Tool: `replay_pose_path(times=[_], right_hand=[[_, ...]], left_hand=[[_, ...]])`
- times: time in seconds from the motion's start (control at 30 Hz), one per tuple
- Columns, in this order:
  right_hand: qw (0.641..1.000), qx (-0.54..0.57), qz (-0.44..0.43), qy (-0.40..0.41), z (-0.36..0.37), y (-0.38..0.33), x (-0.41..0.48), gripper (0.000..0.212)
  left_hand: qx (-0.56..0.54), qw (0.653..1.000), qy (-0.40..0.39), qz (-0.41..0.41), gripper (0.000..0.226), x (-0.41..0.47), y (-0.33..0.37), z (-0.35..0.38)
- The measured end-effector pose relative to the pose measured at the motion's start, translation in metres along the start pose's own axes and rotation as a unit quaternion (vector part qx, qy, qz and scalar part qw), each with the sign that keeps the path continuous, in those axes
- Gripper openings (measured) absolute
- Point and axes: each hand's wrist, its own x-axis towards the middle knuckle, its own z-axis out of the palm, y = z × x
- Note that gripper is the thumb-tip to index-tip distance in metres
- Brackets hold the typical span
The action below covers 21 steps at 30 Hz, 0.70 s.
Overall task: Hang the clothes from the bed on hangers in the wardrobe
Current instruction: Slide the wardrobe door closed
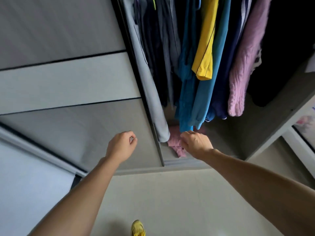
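The open wardrobe (265, 126) holds several hanging clothes: a grey garment (150, 92) at the left, dark ones, a blue garment (189, 92), a yellow shirt (204, 53) and a lilac knit sweater (245, 68). A pink garment (175, 143) lies crumpled on the wardrobe floor. My right hand (196, 143) reaches down onto it, right under the blue garment's hem, fingers curled at the cloth. My left hand (121, 145) hovers in front of the grey sliding door (71, 79), fingers loosely curled and holding nothing.
The sliding door's dark edge (158, 143) stands between my two hands. A pale floor (170, 198) stretches below. A yellow shoe (138, 228) shows at the bottom edge. White furniture (298, 143) stands to the right of the wardrobe.
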Motion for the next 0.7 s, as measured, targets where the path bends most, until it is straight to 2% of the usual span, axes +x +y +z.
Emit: replay_pose_path(times=[0.13, 0.27, 0.47, 0.57, 0.7], right_hand=[[0.999, -0.009, 0.004, 0.054, -0.027, -0.044, 0.049, 0.033], [0.994, -0.001, 0.012, 0.113, -0.056, -0.094, 0.1, 0.027], [0.961, 0.062, 0.086, 0.254, -0.092, -0.173, 0.163, 0.034], [0.945, 0.071, 0.141, 0.288, -0.103, -0.194, 0.182, 0.038], [0.936, 0.024, 0.195, 0.292, -0.116, -0.189, 0.194, 0.043]], left_hand=[[0.014, 0.993, 0.097, 0.069, 0.012, 0.051, -0.021, -0.058], [0.031, 0.972, 0.164, 0.167, 0.016, 0.096, -0.038, -0.106], [0.128, 0.888, 0.294, 0.33, 0.037, 0.158, -0.073, -0.176], [0.163, 0.865, 0.304, 0.364, 0.047, 0.176, -0.08, -0.198], [0.199, 0.862, 0.279, 0.373, 0.052, 0.19, -0.087, -0.201]])
